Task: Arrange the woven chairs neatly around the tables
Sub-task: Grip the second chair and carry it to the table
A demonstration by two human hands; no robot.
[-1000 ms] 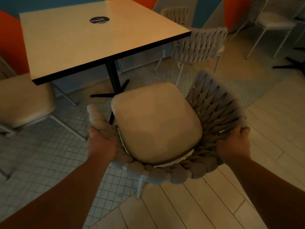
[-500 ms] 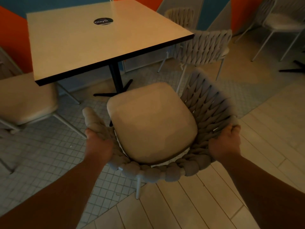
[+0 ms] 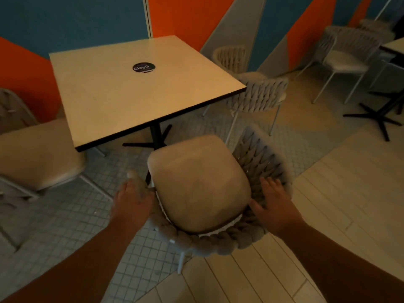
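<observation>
A woven chair [image 3: 201, 189] with a beige cushion and braided grey backrest stands in front of me, its seat facing the square cream table [image 3: 140, 88]. My left hand [image 3: 133, 204] lies with straight fingers against the left end of the chair's rim. My right hand [image 3: 271, 202] hovers open, fingers spread, over the right side of the rim, and I cannot tell if it touches. The seat's front edge sits just short of the table's near corner, beside the black pedestal base [image 3: 153, 138].
A second woven chair [image 3: 260, 95] stands at the table's right side, a third [image 3: 230, 57] behind it by the wall. A cushioned chair [image 3: 37, 154] is at the left. At far right stand another chair [image 3: 345, 60] and a black cross-shaped table base [image 3: 380, 119].
Both hands have released their grip on the chair's rim and opened. The view has pulled back and up, so the table and chair appear farther away.
</observation>
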